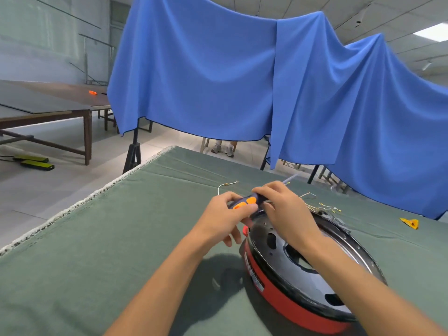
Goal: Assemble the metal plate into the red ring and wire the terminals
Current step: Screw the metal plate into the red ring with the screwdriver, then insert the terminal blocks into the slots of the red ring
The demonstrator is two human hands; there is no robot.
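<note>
1. A green cloth (97, 238) covers the table; blue drapes (218, 76) hang behind it.
2. The red ring (286, 304) sits on the cloth at lower right, with the metal plate (281, 258) already seated inside it.
3. The left hand (223, 214) and right hand (283, 207) meet above the ring's far edge, both gripping a dark tool (244, 202) with orange pads, seemingly a screwdriver.
4. Loose wires (322, 207) lie just beyond the ring; one more wire (226, 185) lies apart.
5. Judgement: seating looks done and wiring is in hand. Next, bring the tool's tip to a terminal and hold a wire end steady.
</note>
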